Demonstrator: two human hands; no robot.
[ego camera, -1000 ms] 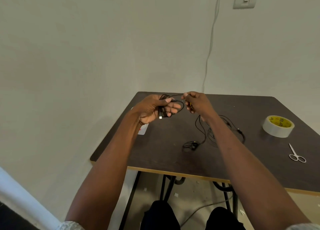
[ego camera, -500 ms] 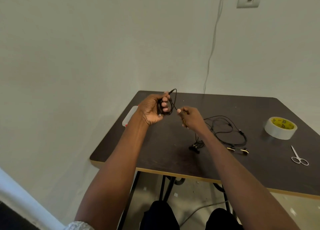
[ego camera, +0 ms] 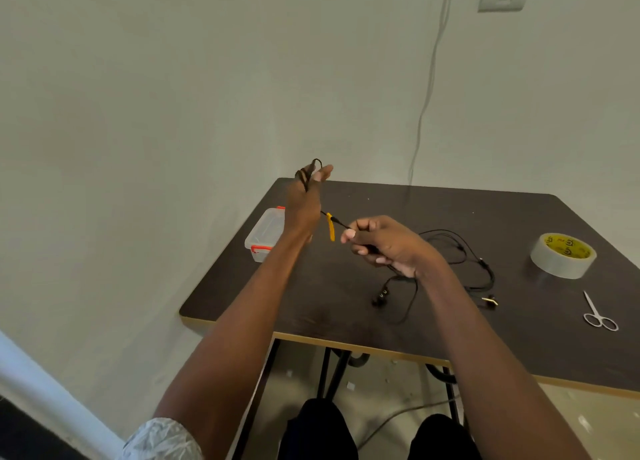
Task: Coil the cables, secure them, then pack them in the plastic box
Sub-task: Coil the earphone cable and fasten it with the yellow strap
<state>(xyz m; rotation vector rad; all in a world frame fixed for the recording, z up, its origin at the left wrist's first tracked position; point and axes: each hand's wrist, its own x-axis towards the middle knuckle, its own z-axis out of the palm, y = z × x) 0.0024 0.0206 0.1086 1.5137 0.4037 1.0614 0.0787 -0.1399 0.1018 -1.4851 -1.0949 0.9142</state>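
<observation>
Fingers of your left hand stand almost straight and raised, with thin black cable looped round them in a few turns. From there the strand runs taut, past a soft yellow tie hanging from it, to your right hand, whose curled fingers pinch it between thumb and fingertips. More slack black cord lies in loose curves on the dark matte table, ending in small plugs near the front edge. Your clear plastic box, rounded at the corners with red clasps, sits at the table's left edge, just behind your left forearm. A roll of glossy tape rests far right, with slender metal scissors nearer you.
</observation>
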